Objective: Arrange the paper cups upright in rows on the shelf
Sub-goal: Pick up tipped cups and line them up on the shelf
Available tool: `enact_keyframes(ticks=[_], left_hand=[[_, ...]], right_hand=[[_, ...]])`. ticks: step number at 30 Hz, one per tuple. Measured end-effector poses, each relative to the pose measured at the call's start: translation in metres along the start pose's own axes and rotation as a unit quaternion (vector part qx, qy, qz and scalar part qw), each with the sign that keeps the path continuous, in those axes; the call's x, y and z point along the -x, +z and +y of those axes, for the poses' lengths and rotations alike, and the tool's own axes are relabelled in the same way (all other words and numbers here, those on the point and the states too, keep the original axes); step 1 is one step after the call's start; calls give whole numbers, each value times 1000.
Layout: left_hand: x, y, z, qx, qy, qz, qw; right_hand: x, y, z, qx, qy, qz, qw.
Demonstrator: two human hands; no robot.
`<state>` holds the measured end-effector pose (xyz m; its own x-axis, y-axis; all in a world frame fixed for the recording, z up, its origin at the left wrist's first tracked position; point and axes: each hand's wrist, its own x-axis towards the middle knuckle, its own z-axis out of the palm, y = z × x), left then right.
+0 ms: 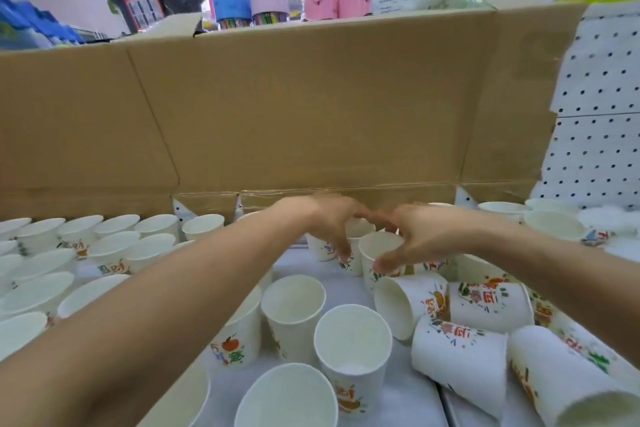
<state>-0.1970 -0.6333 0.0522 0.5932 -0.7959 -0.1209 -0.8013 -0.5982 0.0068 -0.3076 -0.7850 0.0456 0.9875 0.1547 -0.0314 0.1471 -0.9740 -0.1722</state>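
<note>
– Cups (69,246) in rows: are any standing?
– Yes, on the left side of the shelf (346,288). They stand mouth-up, rim against rim, several rows deep. On the right side, fallen cups (460,350) lie on their sides in a heap with their printed walls showing. A few loose upright cups (294,305) stand in the near middle.
– And the hands?
– Both reach to the back of the shelf, near the cardboard wall (311,97). The right hand (426,236) holds one standing cup (377,250), thumb on its near wall and fingers over the far rim. The left hand (332,222) hangs just beside it, fingers curled down over the cups behind (too blurred to tell whether it grips one).
– What is beside the cardboard?
– White pegboard (595,97), on the right.
</note>
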Motion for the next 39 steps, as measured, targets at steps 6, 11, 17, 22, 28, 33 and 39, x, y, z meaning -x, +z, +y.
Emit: enact_keyframes(ticks=[6, 11, 17, 22, 28, 33, 39], left_hand=[[10, 0, -18, 14, -33, 2, 999], [29, 3, -40, -1, -72, 4, 997], [39, -12, -35, 40, -47, 42, 997], [10, -17, 5, 91, 8, 65, 994], [-51, 0, 38, 134, -7, 36, 990], [-81, 13, 44, 149, -15, -11, 989], [-79, 17, 37, 126, 28, -27, 991]], right_hand=[[-13, 5, -9, -44, -42, 8, 998], [-21, 11, -32, -90, -62, -4, 994], [-2, -32, 8, -61, -7, 62, 996], [19, -31, 34, 9, 65, -53, 996], [12, -5, 27, 26, 73, -62, 995], [8, -1, 33, 53, 97, -67, 992], [8, -3, 38, 36, 118, -97, 988]])
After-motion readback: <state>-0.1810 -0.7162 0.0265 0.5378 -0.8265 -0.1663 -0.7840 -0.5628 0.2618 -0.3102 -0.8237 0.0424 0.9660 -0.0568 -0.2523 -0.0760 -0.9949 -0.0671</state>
